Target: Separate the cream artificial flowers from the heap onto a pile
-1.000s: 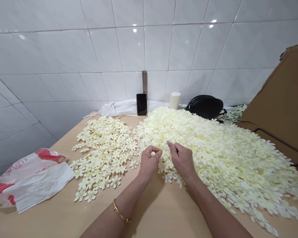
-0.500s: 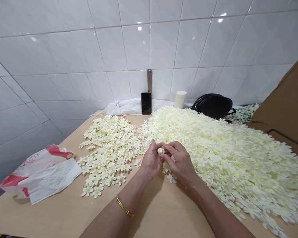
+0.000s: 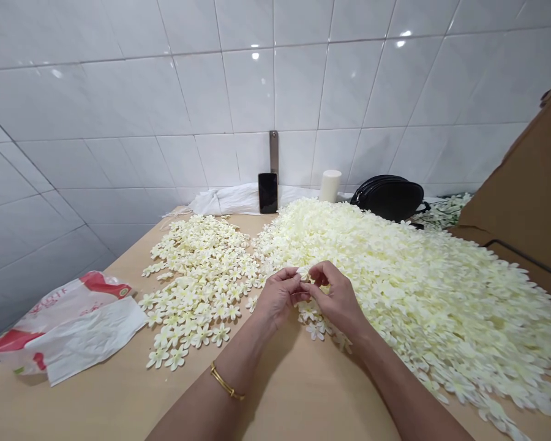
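Both hands meet above the table, at the near edge of the large pile. Between my left hand [image 3: 278,297] and my right hand [image 3: 336,295] is a small cream-white artificial flower [image 3: 303,271], partly covered by fingers. My left thumb and fingers pinch it from the left side. My right thumb and index finger are closed on it from the right. Just behind and to the right lies the big heap of loose artificial flowers [image 3: 386,275]. To the left spreads a thinner heap of similar flowers [image 3: 206,269].
The wooden table [image 3: 298,392] stands against a tiled wall. A red-and-white tissue pack [image 3: 68,312] lies at left. At the back are an upright phone [image 3: 268,193], a white cylinder [image 3: 330,185] and a black bag [image 3: 389,197]. Cardboard [image 3: 523,184] rises at right.
My left fingers have shifted from cupped with the thumb raised to a closed pinch. The flower, earlier bunched up between the hands, now shows spread petals above the fingertips.
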`<action>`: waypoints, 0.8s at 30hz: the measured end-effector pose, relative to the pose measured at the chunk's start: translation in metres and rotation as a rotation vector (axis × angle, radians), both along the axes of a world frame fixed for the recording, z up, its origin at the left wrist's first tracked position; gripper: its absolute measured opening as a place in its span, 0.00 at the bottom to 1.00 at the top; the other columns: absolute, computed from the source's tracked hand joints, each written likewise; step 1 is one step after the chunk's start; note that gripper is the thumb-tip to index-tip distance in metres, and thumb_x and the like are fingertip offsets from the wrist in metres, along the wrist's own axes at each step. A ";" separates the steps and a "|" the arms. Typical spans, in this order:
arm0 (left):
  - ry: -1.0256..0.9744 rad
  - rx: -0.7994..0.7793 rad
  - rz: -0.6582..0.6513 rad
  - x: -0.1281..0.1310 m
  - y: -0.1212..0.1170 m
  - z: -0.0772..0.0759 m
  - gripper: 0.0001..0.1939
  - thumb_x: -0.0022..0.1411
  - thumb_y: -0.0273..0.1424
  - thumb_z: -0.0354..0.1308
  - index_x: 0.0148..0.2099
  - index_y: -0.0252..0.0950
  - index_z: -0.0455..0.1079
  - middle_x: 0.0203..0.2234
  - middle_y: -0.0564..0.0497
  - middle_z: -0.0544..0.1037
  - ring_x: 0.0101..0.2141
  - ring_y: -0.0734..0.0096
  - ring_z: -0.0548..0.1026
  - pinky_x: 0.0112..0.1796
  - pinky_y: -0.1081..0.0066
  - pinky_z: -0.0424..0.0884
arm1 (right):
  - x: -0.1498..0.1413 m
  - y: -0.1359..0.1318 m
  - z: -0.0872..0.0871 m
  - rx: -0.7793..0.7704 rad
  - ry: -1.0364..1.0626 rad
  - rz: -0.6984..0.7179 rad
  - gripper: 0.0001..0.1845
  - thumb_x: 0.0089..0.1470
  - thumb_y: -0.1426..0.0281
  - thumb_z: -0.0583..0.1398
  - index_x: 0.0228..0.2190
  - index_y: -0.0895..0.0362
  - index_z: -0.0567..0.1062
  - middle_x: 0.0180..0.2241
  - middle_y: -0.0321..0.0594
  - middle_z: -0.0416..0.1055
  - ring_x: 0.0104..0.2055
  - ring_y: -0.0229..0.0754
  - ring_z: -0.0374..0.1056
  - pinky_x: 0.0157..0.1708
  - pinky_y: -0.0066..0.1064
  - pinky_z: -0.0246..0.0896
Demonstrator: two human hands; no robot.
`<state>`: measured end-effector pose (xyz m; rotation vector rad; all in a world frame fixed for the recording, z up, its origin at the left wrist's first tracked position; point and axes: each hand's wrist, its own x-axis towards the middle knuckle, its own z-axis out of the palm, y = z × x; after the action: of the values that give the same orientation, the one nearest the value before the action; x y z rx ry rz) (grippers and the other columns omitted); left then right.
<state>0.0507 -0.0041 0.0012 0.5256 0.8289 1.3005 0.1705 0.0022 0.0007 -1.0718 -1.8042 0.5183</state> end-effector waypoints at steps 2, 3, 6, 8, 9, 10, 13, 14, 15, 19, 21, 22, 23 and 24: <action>-0.027 0.017 -0.034 -0.001 0.001 0.001 0.10 0.41 0.22 0.64 0.28 0.31 0.66 0.17 0.53 0.72 0.19 0.76 0.71 0.23 0.76 0.69 | 0.002 0.001 0.002 -0.109 0.118 0.055 0.10 0.46 0.68 0.58 0.33 0.57 0.66 0.27 0.35 0.63 0.28 0.37 0.60 0.28 0.29 0.57; -0.038 0.025 -0.062 -0.001 0.000 0.001 0.11 0.41 0.22 0.64 0.28 0.31 0.66 0.17 0.52 0.72 0.19 0.75 0.72 0.23 0.75 0.69 | 0.003 0.002 0.002 -0.145 0.166 0.070 0.11 0.46 0.67 0.58 0.33 0.57 0.67 0.26 0.35 0.63 0.28 0.37 0.61 0.28 0.29 0.58; -0.057 0.033 -0.115 -0.001 -0.001 0.002 0.11 0.42 0.23 0.64 0.31 0.30 0.66 0.18 0.51 0.73 0.19 0.76 0.72 0.25 0.75 0.70 | 0.003 0.002 0.002 -0.209 0.259 0.089 0.08 0.46 0.65 0.59 0.28 0.58 0.69 0.23 0.35 0.64 0.26 0.36 0.60 0.27 0.28 0.57; -0.052 0.039 -0.115 0.000 -0.002 0.002 0.11 0.44 0.24 0.63 0.32 0.31 0.66 0.17 0.51 0.73 0.19 0.75 0.72 0.25 0.75 0.70 | 0.003 0.002 0.002 -0.236 0.321 0.088 0.08 0.44 0.65 0.60 0.23 0.57 0.68 0.21 0.34 0.64 0.24 0.35 0.59 0.24 0.27 0.56; -0.045 0.048 -0.118 0.001 -0.002 0.001 0.11 0.45 0.25 0.63 0.33 0.31 0.66 0.18 0.51 0.73 0.19 0.75 0.72 0.24 0.75 0.70 | 0.002 0.002 0.002 -0.244 0.346 0.081 0.09 0.44 0.65 0.60 0.22 0.57 0.68 0.19 0.33 0.63 0.23 0.34 0.58 0.23 0.26 0.55; -0.036 0.060 -0.129 0.001 -0.003 0.001 0.11 0.46 0.26 0.62 0.34 0.31 0.66 0.18 0.51 0.73 0.20 0.75 0.72 0.24 0.75 0.70 | 0.002 0.002 0.002 -0.246 0.360 0.070 0.10 0.44 0.65 0.60 0.20 0.57 0.67 0.18 0.32 0.62 0.22 0.34 0.57 0.23 0.26 0.54; -0.018 0.090 -0.170 0.003 -0.003 0.000 0.12 0.46 0.27 0.62 0.35 0.31 0.66 0.17 0.52 0.72 0.19 0.76 0.71 0.21 0.77 0.69 | 0.002 0.001 0.003 -0.226 0.322 0.026 0.12 0.46 0.65 0.58 0.18 0.57 0.66 0.16 0.31 0.60 0.20 0.33 0.56 0.21 0.25 0.52; -0.013 0.089 -0.169 0.004 -0.003 0.000 0.11 0.46 0.26 0.63 0.34 0.31 0.66 0.17 0.53 0.71 0.18 0.77 0.70 0.20 0.78 0.68 | 0.002 0.000 0.004 -0.216 0.289 0.015 0.11 0.47 0.65 0.57 0.18 0.57 0.66 0.16 0.31 0.61 0.20 0.33 0.56 0.21 0.25 0.52; -0.007 0.081 -0.161 0.004 -0.003 0.000 0.11 0.45 0.25 0.63 0.33 0.30 0.66 0.16 0.53 0.71 0.17 0.78 0.70 0.19 0.79 0.67 | 0.002 0.000 0.004 -0.205 0.252 0.004 0.11 0.47 0.66 0.56 0.19 0.57 0.66 0.17 0.31 0.61 0.20 0.33 0.56 0.21 0.25 0.52; 0.047 0.046 -0.096 0.004 -0.002 -0.002 0.12 0.43 0.23 0.64 0.32 0.31 0.66 0.15 0.54 0.70 0.17 0.77 0.70 0.19 0.78 0.66 | 0.002 0.000 0.004 -0.147 0.129 -0.042 0.10 0.49 0.67 0.54 0.19 0.57 0.65 0.17 0.31 0.60 0.20 0.33 0.54 0.21 0.25 0.50; 0.069 0.058 -0.072 0.004 -0.002 -0.002 0.15 0.41 0.25 0.65 0.33 0.31 0.66 0.17 0.54 0.71 0.19 0.76 0.71 0.21 0.77 0.68 | 0.002 0.000 0.002 -0.106 0.085 -0.068 0.11 0.50 0.67 0.53 0.19 0.57 0.63 0.16 0.30 0.57 0.19 0.33 0.53 0.20 0.24 0.48; 0.079 0.070 -0.068 0.003 -0.002 -0.002 0.16 0.40 0.25 0.66 0.33 0.31 0.66 0.18 0.54 0.71 0.20 0.75 0.72 0.22 0.76 0.68 | 0.002 0.000 0.001 -0.082 0.060 -0.075 0.12 0.51 0.67 0.53 0.19 0.56 0.62 0.16 0.30 0.56 0.19 0.32 0.52 0.19 0.24 0.47; 0.092 0.083 -0.068 0.003 -0.003 -0.001 0.16 0.38 0.26 0.66 0.33 0.31 0.67 0.19 0.54 0.71 0.20 0.75 0.72 0.23 0.75 0.69 | 0.002 0.000 0.000 -0.057 0.029 -0.079 0.13 0.51 0.67 0.52 0.18 0.56 0.61 0.15 0.30 0.55 0.19 0.32 0.51 0.19 0.24 0.47; 0.110 0.094 -0.068 0.003 -0.003 -0.001 0.16 0.38 0.27 0.67 0.32 0.31 0.67 0.20 0.54 0.71 0.20 0.76 0.72 0.23 0.76 0.68 | 0.001 0.000 -0.001 -0.032 -0.005 -0.082 0.13 0.52 0.67 0.52 0.18 0.56 0.60 0.16 0.30 0.55 0.19 0.32 0.51 0.19 0.25 0.46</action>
<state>0.0538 -0.0072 -0.0001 0.6995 0.8364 1.2613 0.1718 0.0024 -0.0002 -1.1649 -1.7535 0.4963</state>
